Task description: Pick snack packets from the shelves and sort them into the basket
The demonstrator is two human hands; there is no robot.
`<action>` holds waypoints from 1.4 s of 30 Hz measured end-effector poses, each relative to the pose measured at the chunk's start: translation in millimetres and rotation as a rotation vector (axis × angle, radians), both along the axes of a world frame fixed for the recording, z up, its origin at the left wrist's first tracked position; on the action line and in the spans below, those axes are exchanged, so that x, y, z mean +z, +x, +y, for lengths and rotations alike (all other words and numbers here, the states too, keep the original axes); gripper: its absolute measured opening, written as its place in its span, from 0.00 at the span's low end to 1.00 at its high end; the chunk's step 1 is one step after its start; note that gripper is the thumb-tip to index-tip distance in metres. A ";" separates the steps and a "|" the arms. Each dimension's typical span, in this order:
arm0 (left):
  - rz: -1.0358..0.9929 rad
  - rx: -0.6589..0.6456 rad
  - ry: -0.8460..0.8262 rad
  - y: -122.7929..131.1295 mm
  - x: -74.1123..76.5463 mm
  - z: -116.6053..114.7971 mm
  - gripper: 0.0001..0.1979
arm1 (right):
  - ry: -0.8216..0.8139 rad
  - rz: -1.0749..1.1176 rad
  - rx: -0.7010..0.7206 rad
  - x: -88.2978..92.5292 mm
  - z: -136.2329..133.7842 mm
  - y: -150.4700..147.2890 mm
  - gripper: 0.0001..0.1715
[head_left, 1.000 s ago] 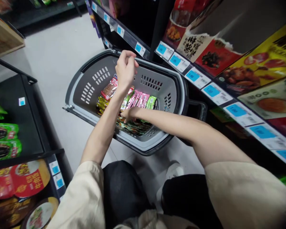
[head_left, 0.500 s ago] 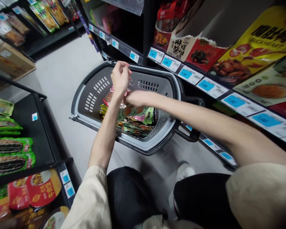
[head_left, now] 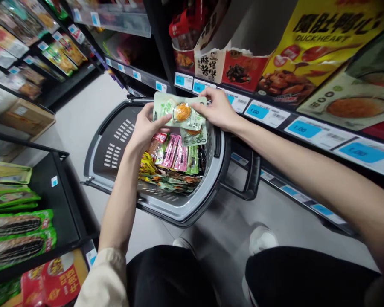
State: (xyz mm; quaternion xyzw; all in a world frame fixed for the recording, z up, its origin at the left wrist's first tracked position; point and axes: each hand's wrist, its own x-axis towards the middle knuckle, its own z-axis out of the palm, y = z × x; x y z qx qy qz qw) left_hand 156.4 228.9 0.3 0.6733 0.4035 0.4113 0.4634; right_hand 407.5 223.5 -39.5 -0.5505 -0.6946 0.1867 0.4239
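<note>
Pale green snack packets (head_left: 165, 106) with a picture of orange food are held between my two hands, above the shopping basket. My left hand (head_left: 149, 123) pinches their left end, thumb on the front. At the right end, my right hand (head_left: 218, 107) grips with its thumb on the upper packet. A second similar packet (head_left: 195, 137) hangs askew beneath the first. Below them the grey shopping basket (head_left: 196, 204) holds several packets: pink packets (head_left: 176, 153), yellow packets (head_left: 147, 166), a red packet (head_left: 157, 143) and dark green packets (head_left: 179, 183).
A shelf with price tags (head_left: 256, 110) and large snack boxes, one a yellow duck heart box (head_left: 310, 55), runs along the right. On the left is a black shelf (head_left: 59, 204) with green seed bags (head_left: 19, 243). A cardboard box (head_left: 28, 117) stands farther back.
My hands have come up out of the basket and now hold the pale green packets. My right hand has moved to the right, and the pink packets are uncovered. The view has shifted.
</note>
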 end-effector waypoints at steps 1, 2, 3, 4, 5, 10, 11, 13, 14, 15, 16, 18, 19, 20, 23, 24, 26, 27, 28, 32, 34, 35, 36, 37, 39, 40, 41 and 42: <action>-0.041 0.019 -0.017 -1.2 -1.4 2.0 0.29 | 0.022 0.045 -0.025 -4.0 2.5 0.8 0.29; -0.070 0.031 -0.031 -1.6 -2.7 3.4 0.30 | 0.040 0.081 -0.044 -7.1 4.2 1.5 0.30; -0.089 0.038 -0.042 -0.8 -4.0 3.5 0.30 | 0.055 0.108 -0.059 -9.3 4.8 2.0 0.31; -0.102 0.041 -0.050 1.5 -5.1 2.4 0.30 | 0.062 0.125 -0.066 -10.7 4.7 2.4 0.32; -0.106 0.037 -0.059 5.4 -6.0 0.1 0.30 | 0.061 0.133 -0.061 -11.4 3.9 2.6 0.33; -0.096 0.042 -0.064 33.9 -8.5 -17.0 0.32 | 0.052 0.129 0.044 -9.1 -1.1 1.2 0.33; -0.104 0.058 -0.046 37.2 -8.4 -18.1 0.32 | 0.063 0.139 0.046 -8.6 -0.8 1.0 0.33; -0.129 0.101 -0.003 38.6 -7.3 -15.8 0.31 | 0.079 0.176 0.030 -8.6 1.4 1.0 0.35; -0.144 0.125 0.018 36.8 -6.3 -12.7 0.30 | 0.080 0.199 0.022 -9.0 3.0 1.3 0.36; -0.162 0.149 0.038 33.7 -5.2 -8.6 0.28 | 0.081 0.221 0.017 -9.5 4.5 1.7 0.37; -0.180 0.171 0.056 29.8 -4.1 -4.1 0.27 | 0.082 0.239 0.016 -10.0 5.7 2.1 0.38; -0.207 0.208 0.085 21.2 -3.0 4.4 0.26 | 0.088 0.263 0.011 -10.2 6.6 2.7 0.39; -0.210 0.223 0.097 17.3 -3.2 7.6 0.26 | 0.089 0.273 0.004 -9.8 6.2 2.7 0.39; -0.205 0.239 0.107 14.0 -3.9 9.8 0.27 | 0.087 0.283 -0.007 -9.1 5.3 2.5 0.40; -0.149 0.257 0.117 9.9 -7.7 9.0 0.30 | 0.067 0.325 -0.039 -6.1 1.8 0.8 0.41; -0.127 0.246 0.112 10.5 -8.7 6.5 0.30 | 0.063 0.340 -0.047 -5.2 1.1 0.2 0.42; -0.092 0.201 0.095 14.4 -9.1 -0.6 0.31 | 0.067 0.359 -0.062 -3.8 0.5 -0.9 0.43; -0.080 0.172 0.087 17.3 -8.4 -4.7 0.30 | 0.074 0.360 -0.069 -3.3 0.7 -1.3 0.43; -0.071 0.143 0.081 20.5 -7.1 -8.8 0.29 | 0.080 0.356 -0.076 -2.8 1.0 -1.5 0.43; -0.039 0.071 0.091 30.7 -1.2 -20.1 0.27 | 0.074 0.310 -0.090 -1.0 1.3 -1.6 0.41; -0.024 0.062 0.103 32.2 -0.4 -21.2 0.27 | 0.061 0.290 -0.084 -0.3 0.7 -1.4 0.39; -0.020 0.057 0.105 32.1 -0.7 -20.8 0.27 | 0.058 0.284 -0.077 -0.2 0.5 -1.3 0.39; -0.018 0.052 0.105 31.6 -1.3 -20.1 0.26 | 0.058 0.282 -0.069 -0.2 0.3 -1.1 0.39; -0.019 0.046 0.104 30.9 -2.0 -19.3 0.26 | 0.059 0.282 -0.060 -0.3 0.2 -1.0 0.39; -0.024 0.034 0.098 30.0 -3.2 -18.4 0.26 | 0.063 0.280 -0.044 -0.9 0.3 -0.7 0.39; -0.029 0.028 0.096 30.1 -3.5 -18.6 0.26 | 0.066 0.275 -0.038 -1.2 0.3 -0.5 0.39; -0.036 0.021 0.094 30.8 -3.6 -19.3 0.26 | 0.069 0.266 -0.034 -1.2 0.3 -0.4 0.39; -0.042 0.015 0.090 32.3 -3.7 -20.6 0.27 | 0.071 0.251 -0.032 -1.1 0.0 -0.3 0.39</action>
